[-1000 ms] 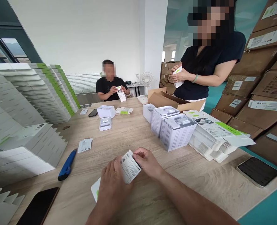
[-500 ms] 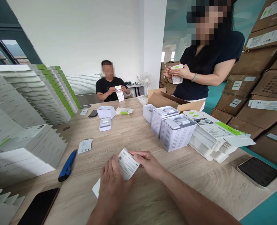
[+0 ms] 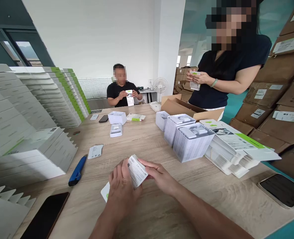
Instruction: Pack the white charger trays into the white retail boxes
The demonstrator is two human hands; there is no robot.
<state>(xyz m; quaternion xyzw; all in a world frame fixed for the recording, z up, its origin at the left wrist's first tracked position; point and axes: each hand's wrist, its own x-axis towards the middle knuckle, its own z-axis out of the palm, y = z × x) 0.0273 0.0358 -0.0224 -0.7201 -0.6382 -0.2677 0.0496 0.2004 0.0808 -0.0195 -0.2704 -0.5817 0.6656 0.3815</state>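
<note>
On a wood-grain table (image 3: 151,215), the wearer's two bare hands hold one piece of white printed packaging (image 3: 138,172) directly in front of the body. The left hand (image 3: 122,187) closes over its middle, hiding much of it; a white corner with a green mark pokes out on the far left. The right hand (image 3: 160,174) pinches the upper right edge between thumb and fingers, and the printed face bows slightly. Whether the packaging touches the table cannot be told. The step in hand looks like working that end by hand; the next move seems to call for a steady left hold and light right fingertips, so the thin edge does not crease. A blue cutter (image 3: 77,171) lies to the left, white trays (image 3: 193,146) beyond to the right.
</note>
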